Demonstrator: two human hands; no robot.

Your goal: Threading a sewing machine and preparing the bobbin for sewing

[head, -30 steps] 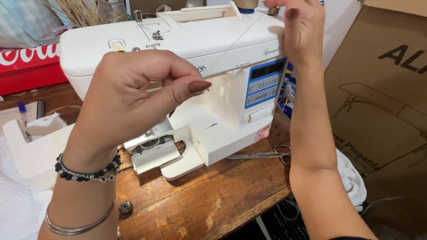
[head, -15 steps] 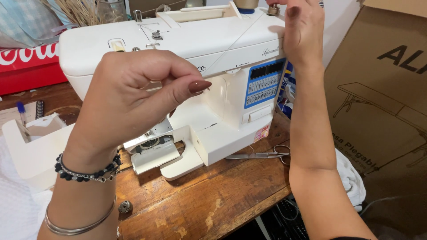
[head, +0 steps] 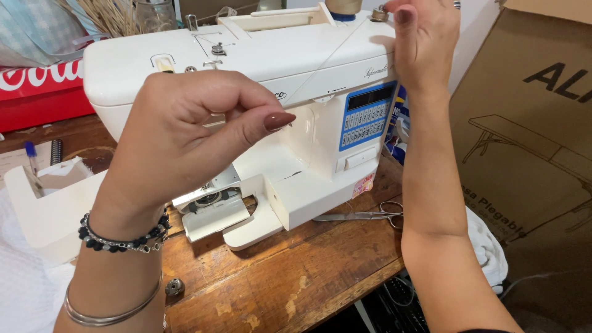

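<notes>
Since the earlier frames nothing much had shifted: both hands kept their places and only the view sat marginally differently. Fine pale thread (head: 320, 65), drawn taut, ran from the pinched thumb and forefinger of the left hand (head: 185, 132), held in front of the white computerised sewing machine (head: 296, 92), diagonally up across the machine's top to the spool at its upper right. Right hand (head: 425, 43) stood with fingers loosely extended against the machine's upper right corner, beside the tan thread spool (head: 343, 6); whether it gripped anything could not be told. Risk noted: a thread under such tension could snap or slip from the pinch if pulled harder. Bobbin area (head: 209, 198) below the needle lay uncovered, its contents unclear. Adjacent: white open accessory tray (head: 46, 209), nothing visible inside; steel scissors (head: 364, 215) on worn wooden table (head: 296, 277); loose metal bobbin (head: 174, 287); brown cardboard box (head: 530, 123), closed; red box (head: 37, 86) behind.
</notes>
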